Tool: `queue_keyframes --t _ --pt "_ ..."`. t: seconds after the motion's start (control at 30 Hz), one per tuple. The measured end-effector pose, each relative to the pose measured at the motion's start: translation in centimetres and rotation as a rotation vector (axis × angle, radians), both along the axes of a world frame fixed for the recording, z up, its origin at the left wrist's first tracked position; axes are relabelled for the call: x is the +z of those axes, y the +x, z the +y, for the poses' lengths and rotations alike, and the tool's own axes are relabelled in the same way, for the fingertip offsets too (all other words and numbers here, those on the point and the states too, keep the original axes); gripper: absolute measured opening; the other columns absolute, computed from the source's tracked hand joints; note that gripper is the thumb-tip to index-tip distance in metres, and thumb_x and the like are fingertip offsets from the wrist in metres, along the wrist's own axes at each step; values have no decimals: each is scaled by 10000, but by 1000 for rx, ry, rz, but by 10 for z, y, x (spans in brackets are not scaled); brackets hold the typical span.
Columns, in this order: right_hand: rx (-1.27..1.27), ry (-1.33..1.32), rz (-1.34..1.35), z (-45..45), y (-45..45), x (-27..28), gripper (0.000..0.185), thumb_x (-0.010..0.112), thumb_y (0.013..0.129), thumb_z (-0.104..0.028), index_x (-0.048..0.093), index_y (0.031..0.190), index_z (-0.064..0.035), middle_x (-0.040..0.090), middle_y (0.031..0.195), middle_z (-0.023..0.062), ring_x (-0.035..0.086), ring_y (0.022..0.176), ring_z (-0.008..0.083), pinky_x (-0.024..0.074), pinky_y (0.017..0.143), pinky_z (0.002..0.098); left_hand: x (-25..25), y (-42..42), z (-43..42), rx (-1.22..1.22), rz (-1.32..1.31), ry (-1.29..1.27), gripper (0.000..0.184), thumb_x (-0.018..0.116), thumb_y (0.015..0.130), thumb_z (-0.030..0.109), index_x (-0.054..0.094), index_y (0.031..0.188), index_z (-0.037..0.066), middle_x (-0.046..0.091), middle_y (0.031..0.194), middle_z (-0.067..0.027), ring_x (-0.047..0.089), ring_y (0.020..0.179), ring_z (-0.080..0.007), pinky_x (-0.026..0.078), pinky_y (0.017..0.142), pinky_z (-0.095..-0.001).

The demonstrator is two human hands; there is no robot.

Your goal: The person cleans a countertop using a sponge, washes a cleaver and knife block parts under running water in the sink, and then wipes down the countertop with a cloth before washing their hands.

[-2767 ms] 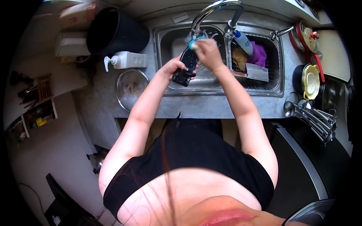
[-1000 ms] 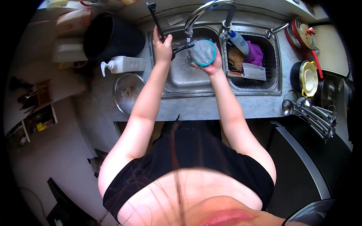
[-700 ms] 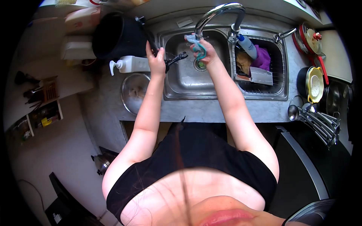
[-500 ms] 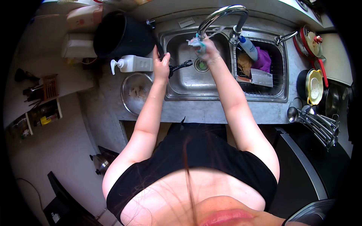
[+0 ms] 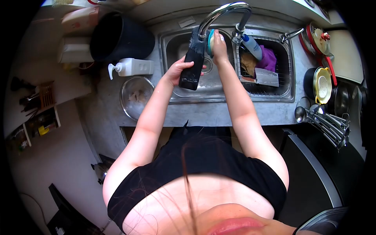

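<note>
Over the left sink basin (image 5: 184, 93), my left hand (image 5: 180, 70) grips a flat black object (image 5: 192, 66), its thumb across the face. The object's upper end lies under the spout of the chrome faucet (image 5: 219, 11), where water wets it. My right hand (image 5: 219, 46) is closed on a round teal-rimmed scrubber (image 5: 211, 42), held on edge just right of the black object. A small gap shows between the scrubber and the object. Part of the drain (image 5: 207, 65) is visible between my hands.
On the left stand a white pump bottle (image 5: 135, 67), a round glass dish (image 5: 137, 96) and a black bin (image 5: 121, 35). A rack in the right basin holds a blue-white bottle (image 5: 252, 47) and purple cloth (image 5: 267, 58). Pans (image 5: 315, 39) and metal utensils (image 5: 327, 123) are at the right.
The black object has turned from edge-on to broad face up and come right, under the faucet. My right hand has changed from squeezing the scrubber to holding it opened out on edge.
</note>
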State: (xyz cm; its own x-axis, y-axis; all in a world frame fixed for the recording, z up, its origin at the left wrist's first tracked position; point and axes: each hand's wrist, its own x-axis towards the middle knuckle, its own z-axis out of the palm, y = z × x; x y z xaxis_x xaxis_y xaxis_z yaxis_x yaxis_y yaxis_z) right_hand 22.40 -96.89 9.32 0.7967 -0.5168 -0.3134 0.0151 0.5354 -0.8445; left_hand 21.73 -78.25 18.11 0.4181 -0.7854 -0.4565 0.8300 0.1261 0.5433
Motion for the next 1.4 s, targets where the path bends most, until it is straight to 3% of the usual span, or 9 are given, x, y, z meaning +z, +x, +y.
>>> queue_keyframes --t 0.13,0.23,0.4,0.63,0.73,0.9,1.07,1.3,1.4 --pt "104 406 -186 5 -21 30 381 487 992 -382 474 1197 -62 600 997 42 600 885 137 496 768 312 -3 -6 -5 -67 -8 49 486 594 865 73 409 1311 27 600 1130 -249 644 1007 -371 560 863 -457" --pt "71 229 -104 23 -32 38 347 585 955 -323 452 1186 -99 581 1054 62 582 904 124 500 770 281 -4 -15 -9 -97 -29 84 500 638 845 74 422 1295 36 626 1068 -218 659 958 -337 562 845 -452" --pt "15 -80 3 21 -30 32 369 560 960 -383 616 865 -32 606 726 9 563 667 101 452 622 259 -1 -24 -9 -140 -47 134 500 684 819 66 439 1255 61 635 1032 -190 673 875 -302 568 796 -424" --pt "95 199 73 9 -8 -4 550 436 980 -497 664 964 3 667 828 63 609 720 134 477 678 289 -10 -32 -11 -148 -113 194 514 653 825 73 405 1275 81 635 995 -169 671 834 -277 564 758 -408" --pt "200 -67 283 -5 -2 -36 548 448 971 -508 637 1064 -3 662 963 95 608 870 154 469 769 312 -18 -32 -14 -75 -324 364 500 624 836 94 394 1280 85 619 998 -131 658 842 -244 553 727 -398" --pt "14 -103 197 -18 -43 -24 526 579 927 -459 537 1182 -1 601 1056 86 549 968 168 437 838 306 -27 -18 -14 -36 -402 621 677 717 799 381 328 1296 135 487 861 -4 454 721 -89 440 614 -266" --pt "-304 -472 189 -55 -108 -32 457 702 871 -345 560 1120 11 613 965 101 575 891 183 459 826 310 -75 1 -37 72 -1047 849 684 685 796 536 494 1162 -10 654 949 -139 635 886 -271 493 766 -377" --pt "-431 -1383 389 -89 -129 -39 517 724 823 -288 539 1187 30 576 1137 239 547 1067 378 417 956 438 -45 14 -64 -35 -1091 1220 730 569 822 660 570 1028 -41 640 1011 -300 614 990 -448 475 845 -459" --pt "-13 -456 29 -50 -95 -39 448 649 899 -175 477 1268 13 592 1147 155 562 1090 196 462 918 322 -43 15 -58 -62 -1116 1152 659 595 831 589 576 1008 -46 650 965 -297 624 965 -439 481 830 -466"
